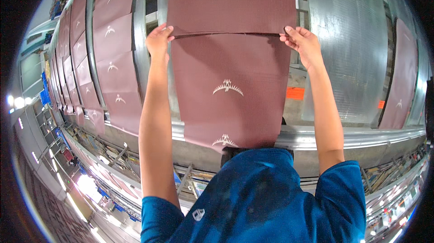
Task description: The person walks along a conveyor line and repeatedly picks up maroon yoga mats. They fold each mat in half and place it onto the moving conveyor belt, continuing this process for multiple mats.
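Note:
In front of me lies a column of maroon fabric panels with cream printed emblems. The near edge of the upper fabric panel [230, 14] is raised slightly, with a dark gap beneath it. My left hand [158, 40] pinches the left corner of that edge, and my right hand [304, 44] pinches its right corner. Both arms reach out straight. Below the gap, the lower fabric panel [194, 78] lies flat and runs down toward my body, my arms' shadow falling across it.
More maroon panels [113, 35] lie in overlapping rows to the left. At right is a shiny bare table surface [348, 48], with another maroon panel [400, 80] beyond. A metal rail [352, 136] runs along the near table edge. An orange patch [295, 93] shows between tables.

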`<state>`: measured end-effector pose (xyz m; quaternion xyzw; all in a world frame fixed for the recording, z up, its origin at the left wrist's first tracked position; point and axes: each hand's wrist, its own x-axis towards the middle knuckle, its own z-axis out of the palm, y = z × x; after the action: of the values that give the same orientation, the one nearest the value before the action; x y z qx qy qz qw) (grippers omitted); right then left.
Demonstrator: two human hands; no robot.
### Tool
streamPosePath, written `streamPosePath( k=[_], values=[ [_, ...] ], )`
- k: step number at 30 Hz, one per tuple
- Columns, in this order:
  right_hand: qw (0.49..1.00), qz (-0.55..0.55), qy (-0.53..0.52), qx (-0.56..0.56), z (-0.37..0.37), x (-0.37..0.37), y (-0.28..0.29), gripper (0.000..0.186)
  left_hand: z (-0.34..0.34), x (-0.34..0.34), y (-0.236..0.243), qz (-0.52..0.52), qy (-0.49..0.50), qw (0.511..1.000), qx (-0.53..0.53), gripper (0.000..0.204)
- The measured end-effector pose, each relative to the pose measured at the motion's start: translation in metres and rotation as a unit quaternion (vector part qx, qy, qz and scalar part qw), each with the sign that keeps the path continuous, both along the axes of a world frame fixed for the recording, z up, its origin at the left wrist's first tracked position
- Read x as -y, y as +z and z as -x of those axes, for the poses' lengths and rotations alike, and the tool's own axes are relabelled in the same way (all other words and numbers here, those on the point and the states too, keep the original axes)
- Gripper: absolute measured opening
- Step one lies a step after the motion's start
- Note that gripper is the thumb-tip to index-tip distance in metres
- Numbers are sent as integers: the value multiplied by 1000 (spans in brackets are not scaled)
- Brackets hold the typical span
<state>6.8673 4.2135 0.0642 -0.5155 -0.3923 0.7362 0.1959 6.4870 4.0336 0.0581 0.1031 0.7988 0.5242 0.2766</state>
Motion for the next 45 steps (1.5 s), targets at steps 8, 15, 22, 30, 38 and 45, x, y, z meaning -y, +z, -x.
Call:
streamPosePath(
  k=[8, 15, 22, 30, 38, 45],
  values=[
    [999, -29, -35, 27, -13, 56, -15, 19, -8, 65, -16, 32, -24, 992, 123, 40],
    [986, -105, -42, 119, -28, 89, -25, 22, -37, 82, -20, 105, -46, 991, -70, 32],
    [963, -170, -65, 198, -23, 121, -21, 26, -30, 110, -48, 100, -54, 984, -140, 34],
    [970, 136, -190, -60, -10, 191, -14, 42, -37, 113, -38, 108, -61, 975, -186, 28],
    [945, 116, -304, 24, 3, 142, -7, 30, -34, 107, -11, -56, -49, 986, 149, 33],
    [985, 16, -167, 32, -44, 193, 24, 21, -52, 168, 25, -36, -109, 988, 107, 32]
  ],
)
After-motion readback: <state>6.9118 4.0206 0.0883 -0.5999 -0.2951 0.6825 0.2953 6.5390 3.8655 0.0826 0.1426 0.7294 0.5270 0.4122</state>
